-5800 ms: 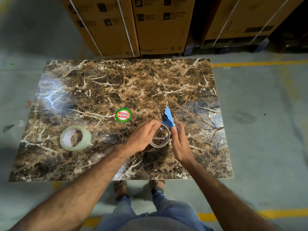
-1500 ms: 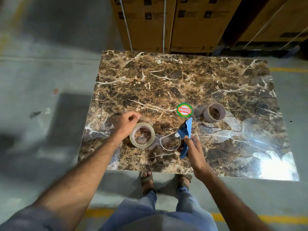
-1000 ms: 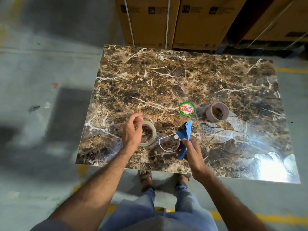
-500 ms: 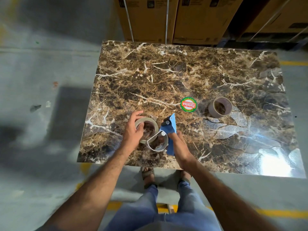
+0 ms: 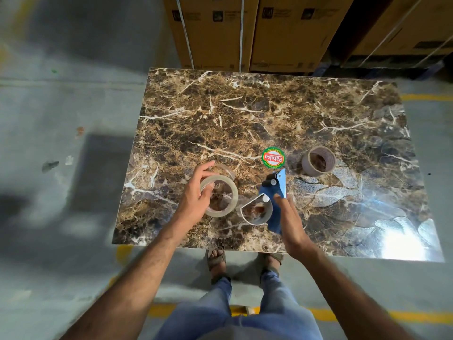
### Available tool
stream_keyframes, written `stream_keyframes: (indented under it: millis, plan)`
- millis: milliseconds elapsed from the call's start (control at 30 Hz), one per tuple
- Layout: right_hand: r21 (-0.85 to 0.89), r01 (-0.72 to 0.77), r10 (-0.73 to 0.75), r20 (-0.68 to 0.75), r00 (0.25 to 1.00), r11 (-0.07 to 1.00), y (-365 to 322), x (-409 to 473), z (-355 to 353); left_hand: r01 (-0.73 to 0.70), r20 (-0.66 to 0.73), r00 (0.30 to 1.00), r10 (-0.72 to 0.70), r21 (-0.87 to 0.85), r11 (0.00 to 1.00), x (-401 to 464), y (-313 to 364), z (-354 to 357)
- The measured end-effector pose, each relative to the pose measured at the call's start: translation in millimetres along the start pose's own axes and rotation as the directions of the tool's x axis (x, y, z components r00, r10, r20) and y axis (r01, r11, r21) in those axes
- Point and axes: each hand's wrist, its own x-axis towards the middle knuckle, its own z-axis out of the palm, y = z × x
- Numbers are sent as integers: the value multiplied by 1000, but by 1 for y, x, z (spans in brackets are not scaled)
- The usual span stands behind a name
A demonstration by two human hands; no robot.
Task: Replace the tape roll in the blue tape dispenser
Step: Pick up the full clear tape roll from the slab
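Note:
My left hand (image 5: 196, 196) grips a full roll of clear tape (image 5: 226, 196), lifted and tilted just above the marble table (image 5: 269, 114), left of the dispenser. My right hand (image 5: 289, 219) holds the blue tape dispenser (image 5: 275, 192) by its handle, near the table's front edge. The dispenser's pale curved roll holder (image 5: 257, 208) faces the new roll and has no roll on it. A brown cardboard core (image 5: 318, 161), the spent roll, stands on the table to the right.
A round green and red sticker (image 5: 273, 157) sits on the table behind the dispenser. Strapped cardboard boxes (image 5: 245, 30) stand beyond the far edge. Concrete floor with yellow lines surrounds the table; my legs and sandals are below its front edge.
My left hand picked the clear roll up off the table and tilted it. In the last half second the roll and the dispenser have drawn slightly apart; the spent core stays at the right.

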Motion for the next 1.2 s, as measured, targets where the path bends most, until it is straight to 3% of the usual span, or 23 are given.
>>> stream_keyframes:
  millis: [133, 300, 667, 900, 1200]
  plan:
    - [21, 107, -105, -67, 992, 994, -2, 5, -20, -69, 9, 998, 69, 24, 997, -11, 19, -13]
    - [71, 154, -152, -34, 988, 986, -9, -1, -8, -173, 40, 984, 171, 52, 984, -27, 43, -7]
    - [106, 122, -122, -9, 992, 987, 0, -12, 8, -316, 26, 949, 315, 106, 943, -45, 74, 15]
    - [44, 112, -114, 47, 992, 993, 8, -7, 12, -354, 26, 935, 353, 110, 929, -50, 82, 18]
    - [87, 92, -95, 36, 995, 992, 13, -15, 17, -405, 55, 914, 401, 141, 903, -56, 82, 14]
